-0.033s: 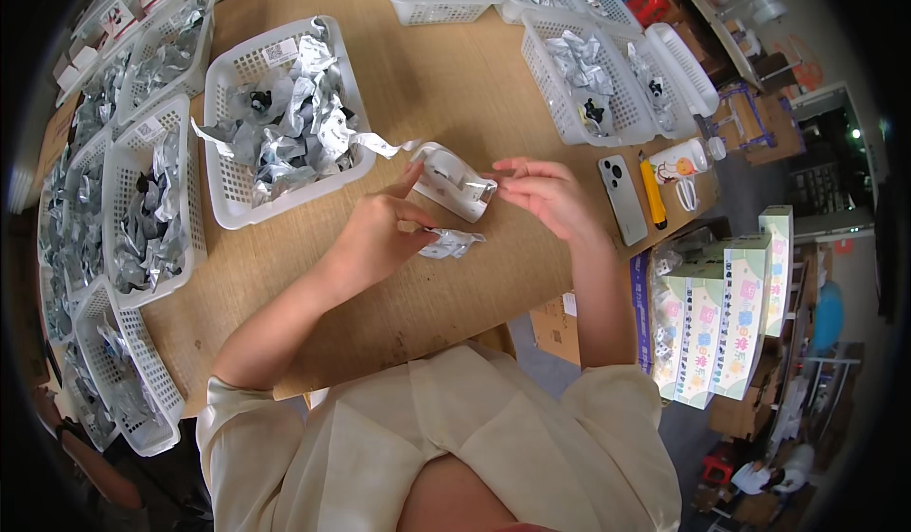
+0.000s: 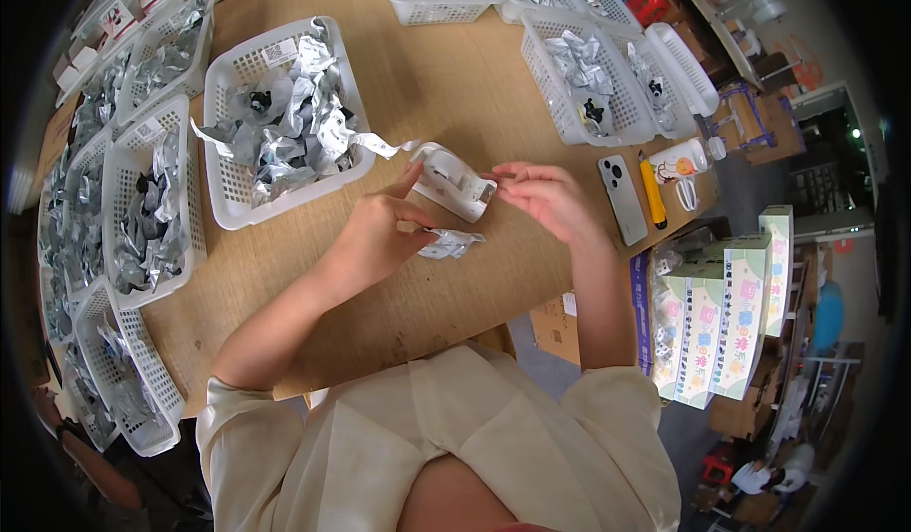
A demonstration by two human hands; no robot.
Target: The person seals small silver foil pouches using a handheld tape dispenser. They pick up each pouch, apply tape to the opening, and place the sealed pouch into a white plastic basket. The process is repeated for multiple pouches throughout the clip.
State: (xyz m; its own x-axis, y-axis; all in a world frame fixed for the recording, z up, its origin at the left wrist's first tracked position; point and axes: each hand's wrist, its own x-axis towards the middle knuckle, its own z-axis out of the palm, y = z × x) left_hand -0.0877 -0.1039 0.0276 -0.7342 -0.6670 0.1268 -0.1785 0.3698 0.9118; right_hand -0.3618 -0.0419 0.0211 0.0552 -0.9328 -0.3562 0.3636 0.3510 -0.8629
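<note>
Wooden surface (image 2: 446, 76) carries white baskets; left hand (image 2: 380, 233) pinches a crinkled foil packet (image 2: 454, 242), right hand (image 2: 546, 200) fingers loosely curled at a white tape dispenser (image 2: 454, 181) between the hands.

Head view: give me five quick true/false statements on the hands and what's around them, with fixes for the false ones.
1. The left hand pinches a small crumpled foil packet. True.
2. The white tape dispenser sits inside a basket. False: it rests on the table, between the hands.
3. The right hand is at the dispenser's right end. True.
4. The phone lies left of the left hand. False: it lies to the right of the right hand, beside a yellow cutter.
5. The basket nearest the left hand is empty. False: it is full of crumpled foil packets.
</note>
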